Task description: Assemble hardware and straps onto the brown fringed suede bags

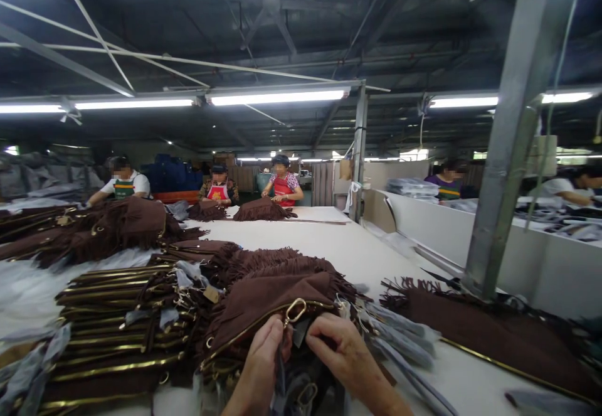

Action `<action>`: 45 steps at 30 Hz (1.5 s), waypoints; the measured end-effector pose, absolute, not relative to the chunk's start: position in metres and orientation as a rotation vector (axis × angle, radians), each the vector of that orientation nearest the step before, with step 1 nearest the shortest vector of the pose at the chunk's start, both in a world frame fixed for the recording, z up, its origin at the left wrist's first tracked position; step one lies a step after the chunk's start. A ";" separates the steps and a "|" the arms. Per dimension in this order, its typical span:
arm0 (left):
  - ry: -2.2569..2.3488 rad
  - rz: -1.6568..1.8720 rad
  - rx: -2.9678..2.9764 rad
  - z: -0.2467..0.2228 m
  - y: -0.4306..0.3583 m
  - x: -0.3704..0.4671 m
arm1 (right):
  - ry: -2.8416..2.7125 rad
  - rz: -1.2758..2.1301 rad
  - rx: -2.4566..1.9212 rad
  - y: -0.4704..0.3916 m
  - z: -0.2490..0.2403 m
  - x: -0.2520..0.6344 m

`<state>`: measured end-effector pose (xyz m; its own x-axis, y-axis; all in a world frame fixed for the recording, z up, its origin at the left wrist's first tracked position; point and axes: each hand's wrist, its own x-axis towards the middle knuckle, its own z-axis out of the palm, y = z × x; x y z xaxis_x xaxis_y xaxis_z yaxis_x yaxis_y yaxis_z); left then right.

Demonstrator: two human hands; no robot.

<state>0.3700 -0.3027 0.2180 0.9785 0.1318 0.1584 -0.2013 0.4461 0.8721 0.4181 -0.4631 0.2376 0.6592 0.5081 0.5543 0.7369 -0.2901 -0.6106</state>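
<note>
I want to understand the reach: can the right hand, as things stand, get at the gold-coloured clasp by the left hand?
Probably yes: the clasp stands beside the left hand, near the right hand, with nothing seeming to cover it.

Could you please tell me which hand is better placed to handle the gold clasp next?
Likely the left hand: it is just below the gold clasp, while the right hand sits farther away.

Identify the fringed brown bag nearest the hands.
The bag just beyond the left hand and right hand, gold clasp in front; other fringed bags lie farther off.
</note>
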 end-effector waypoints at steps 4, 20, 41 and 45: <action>-0.005 0.199 1.015 0.219 -0.307 0.367 | -0.921 -0.332 -1.921 -0.461 0.233 0.417; -0.048 0.387 1.510 0.220 -0.316 0.373 | -0.887 -0.452 -1.838 -0.461 0.241 0.407; -0.060 0.221 1.330 0.268 -0.331 0.369 | -0.586 -0.132 -1.414 -0.485 0.260 0.409; -0.131 0.278 1.444 0.262 -0.331 0.369 | -0.481 -0.098 -1.416 -0.485 0.251 0.415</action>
